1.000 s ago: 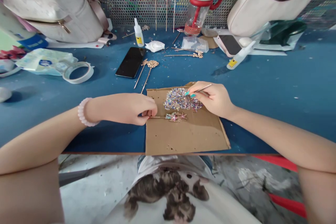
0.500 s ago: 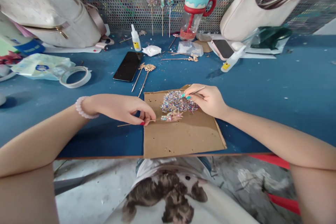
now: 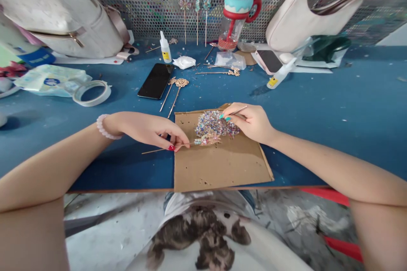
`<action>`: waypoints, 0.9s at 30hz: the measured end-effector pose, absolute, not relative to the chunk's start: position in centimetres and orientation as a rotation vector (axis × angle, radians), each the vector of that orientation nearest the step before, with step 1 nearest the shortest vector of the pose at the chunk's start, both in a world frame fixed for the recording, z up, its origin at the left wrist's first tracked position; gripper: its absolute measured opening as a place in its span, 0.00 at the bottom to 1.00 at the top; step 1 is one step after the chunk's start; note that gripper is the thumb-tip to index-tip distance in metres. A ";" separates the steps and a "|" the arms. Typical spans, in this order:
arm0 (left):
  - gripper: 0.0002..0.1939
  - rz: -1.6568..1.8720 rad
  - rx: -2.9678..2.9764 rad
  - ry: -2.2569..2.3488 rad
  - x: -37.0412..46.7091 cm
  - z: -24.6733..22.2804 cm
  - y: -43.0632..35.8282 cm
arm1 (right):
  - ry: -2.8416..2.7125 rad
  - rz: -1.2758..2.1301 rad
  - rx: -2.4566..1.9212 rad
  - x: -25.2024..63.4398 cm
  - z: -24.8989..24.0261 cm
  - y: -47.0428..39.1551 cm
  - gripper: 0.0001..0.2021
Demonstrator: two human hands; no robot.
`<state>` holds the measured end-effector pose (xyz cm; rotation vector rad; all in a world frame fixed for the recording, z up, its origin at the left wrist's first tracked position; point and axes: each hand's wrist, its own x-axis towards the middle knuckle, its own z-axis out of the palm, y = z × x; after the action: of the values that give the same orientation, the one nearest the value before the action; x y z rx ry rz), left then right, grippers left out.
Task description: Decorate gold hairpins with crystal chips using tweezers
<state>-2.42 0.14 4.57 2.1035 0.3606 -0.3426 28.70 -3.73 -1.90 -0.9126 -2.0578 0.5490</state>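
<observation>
Closest to the body, the cardboard sheet (image 3: 219, 169) reaches the near edge of the bench (image 3: 318, 114), so a nudge toward the lap could tip it over and spill stones. Above that edge, the left hand (image 3: 152, 130) has its fingers clamped on the shaft of a jeweled hairpin (image 3: 208, 139); the shaft's tail sticks out past the hand, beyond the cardboard. Were that thin shaft to roll in the grip, the ornate head, right beside the rhinestone pile (image 3: 211, 123), could sweep through it. The right hand (image 3: 254, 122) has its fingers together on a slim metal tool (image 3: 240, 110) angled over the pile; a slip there could scatter stones. The cardboard gives room to move nearward; farther off, two gold hairpins (image 3: 178, 93) and a black phone (image 3: 155, 81) crowd the left side, with a glue bottle (image 3: 165, 48) beyond.
</observation>
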 end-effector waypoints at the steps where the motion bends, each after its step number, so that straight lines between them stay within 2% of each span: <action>1: 0.16 -0.347 2.103 0.355 -2.4 4.5 0.2 | -2.058 0.548 -0.908 28.7 -1.9 -3.7 0.07; 27: 0.24 -0.494 2.023 0.382 -2.4 4.1 0.5 | -2.089 0.498 -0.953 28.9 -1.7 -3.5 0.07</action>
<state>-2.44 0.53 4.12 2.0228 0.3817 -0.4938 28.92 -3.52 -1.72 -0.9530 -2.0888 0.4976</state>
